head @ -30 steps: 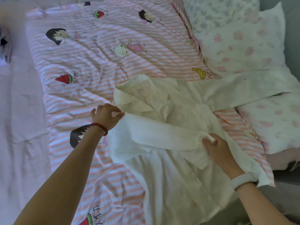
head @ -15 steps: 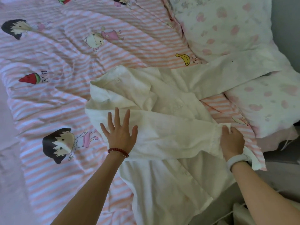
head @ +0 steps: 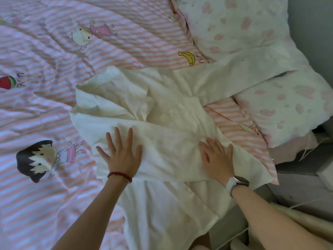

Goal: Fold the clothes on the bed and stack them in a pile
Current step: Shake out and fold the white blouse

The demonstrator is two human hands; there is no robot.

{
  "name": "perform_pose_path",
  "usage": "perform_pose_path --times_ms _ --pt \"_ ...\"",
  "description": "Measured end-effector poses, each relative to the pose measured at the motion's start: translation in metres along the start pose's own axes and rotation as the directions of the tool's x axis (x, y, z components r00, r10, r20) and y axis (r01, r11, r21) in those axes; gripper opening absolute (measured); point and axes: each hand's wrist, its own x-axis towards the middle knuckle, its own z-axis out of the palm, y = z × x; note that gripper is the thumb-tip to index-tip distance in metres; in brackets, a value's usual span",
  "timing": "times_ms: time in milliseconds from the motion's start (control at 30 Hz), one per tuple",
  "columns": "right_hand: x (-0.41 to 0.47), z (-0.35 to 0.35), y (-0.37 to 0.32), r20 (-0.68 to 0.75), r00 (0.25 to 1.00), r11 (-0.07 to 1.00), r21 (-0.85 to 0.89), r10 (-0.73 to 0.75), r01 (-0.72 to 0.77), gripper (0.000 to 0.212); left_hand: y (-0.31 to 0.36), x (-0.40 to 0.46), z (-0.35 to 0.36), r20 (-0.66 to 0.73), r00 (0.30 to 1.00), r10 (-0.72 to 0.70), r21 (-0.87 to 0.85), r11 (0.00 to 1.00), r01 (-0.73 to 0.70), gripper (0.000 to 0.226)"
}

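A cream white shirt [head: 158, 105] lies spread on the pink striped quilt [head: 45, 114]. One sleeve is folded across the shirt's chest, and both my hands lie on it. My left hand [head: 120, 154], with a red bead bracelet at the wrist, presses flat on the sleeve's left part with fingers spread. My right hand [head: 217, 157], with a white watch on the wrist, presses flat on the sleeve's right end. The other sleeve [head: 243, 74] stretches out to the upper right over the pillows. The shirt's lower part hangs toward me over the bed edge.
Two white pillows with pink spots [head: 243, 24] [head: 292, 105] lie at the right of the bed. The bed's right edge drops to a grey floor [head: 297, 186] with a white cable. The quilt spreads wide to the left.
My left hand let go of the sleeve's shoulder end and now lies flat on it. My right hand released the cuff and flattened on the sleeve. The view shifted closer.
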Motion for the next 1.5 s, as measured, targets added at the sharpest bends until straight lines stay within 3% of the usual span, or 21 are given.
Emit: perform_pose_path --times_ms 133,233,300,400,500,567,667,733,833,933,1000,1067,1100,1167,1233,1267,1333,1433,1500 --pt "0.027 -0.031 0.017 -0.288 0.958 0.968 0.239 -0.011 0.083 0.037 0.061 -0.012 0.003 -0.003 1.0 0.016 -0.06 0.998 -0.017 0.064" --pt "0.068 -0.067 0.052 -0.337 0.933 0.846 0.528 0.123 0.079 0.031 0.126 0.005 0.008 -0.006 0.999 0.039 -0.08 0.996 -0.039 0.065" --pt "0.1 -0.092 0.086 -0.286 0.916 0.72 0.694 0.281 -0.004 0.033 0.176 0.024 0.013 0.011 0.997 0.073 -0.086 0.994 -0.072 0.065" --pt "0.152 -0.128 0.142 -0.181 0.832 0.508 0.851 0.525 -0.135 0.036 0.25 0.055 0.024 0.039 0.986 0.162 -0.078 0.984 -0.159 0.064" --pt "0.2 -0.156 0.188 0.016 0.697 0.18 0.961 0.717 -0.208 0.024 0.306 0.086 0.04 0.142 0.964 0.223 -0.032 0.975 -0.221 0.063" --pt "0.223 -0.168 0.21 0.145 0.621 0.034 0.963 0.77 -0.266 0.019 0.329 0.1 0.053 0.243 0.949 0.202 -0.017 0.979 -0.205 0.062" --pt "0.245 -0.177 0.231 0.231 0.59 -0.075 0.958 0.774 -0.278 0.026 0.341 0.11 0.068 0.366 0.919 0.15 -0.006 0.987 -0.159 0.058" --pt "0.254 -0.178 0.233 0.24 0.594 -0.072 0.954 0.768 -0.292 0.024 0.336 0.111 0.072 0.393 0.908 0.142 0.03 0.986 -0.167 0.057" --pt "0.26 -0.184 0.234 0.095 0.57 0.106 0.945 0.816 -0.31 0.021 0.335 0.112 0.07 0.398 0.907 0.14 0.052 0.983 -0.174 0.056" --pt "0.254 -0.193 0.218 -0.131 0.622 0.277 0.95 0.772 -0.144 0.009 0.337 0.115 0.056 0.389 0.909 0.15 -0.007 0.987 -0.159 0.055" --pt "0.244 -0.198 0.196 -0.271 0.702 0.371 0.929 0.659 0.01 0.011 0.34 0.113 0.038 0.316 0.936 0.152 -0.185 0.978 -0.097 0.052" --pt "0.227 -0.202 0.164 -0.352 0.791 0.381 0.91 0.501 0.163 0.008 0.333 0.104 0.013 0.224 0.971 0.088 -0.515 0.856 0.042 0.04" --pt "0.216 -0.203 0.146 -0.39 0.824 0.381 0.894 0.411 0.234 0.005 0.325 0.097 -0.003 0.226 0.973 0.036 -0.681 0.72 0.132 0.031" --pt "0.19 -0.202 0.105 -0.485 0.842 0.404 0.837 0.237 0.369 0.011 0.298 0.078 -0.037 0.304 0.952 -0.021 -0.893 0.341 0.293 0.021" --pt "0.157 -0.197 0.065 -0.559 0.829 0.408 0.763 0.025 0.502 0.015 0.26 0.056 -0.065 0.385 0.923 -0.03 -0.923 -0.017 0.384 0.033" --pt "0.138 -0.193 0.046 -0.573 0.813 0.4 0.724 -0.105 0.562 0.017 0.237 0.044 -0.075 0.402 0.914 -0.043 -0.908 -0.147 0.393 0.042" --pt "0.1 -0.178 0.015 -0.569 0.732 0.355 0.641 -0.375 0.68 0.022 0.191 0.018 -0.093 0.395 0.916 -0.072 -0.881 -0.311 0.356 0.054" --pt "0.043 -0.144 -0.016 -0.469 0.532 0.242 0.546 -0.705 0.802 0.026 0.126 -0.026 -0.102 0.414 0.904 -0.112 -0.849 -0.405 0.339 0.071" --pt "0.006 -0.113 -0.028 -0.345 0.412 0.191 0.524 -0.844 0.83 0.026 0.088 -0.059 -0.094 0.476 0.871 -0.123 -0.806 -0.456 0.377 0.084"
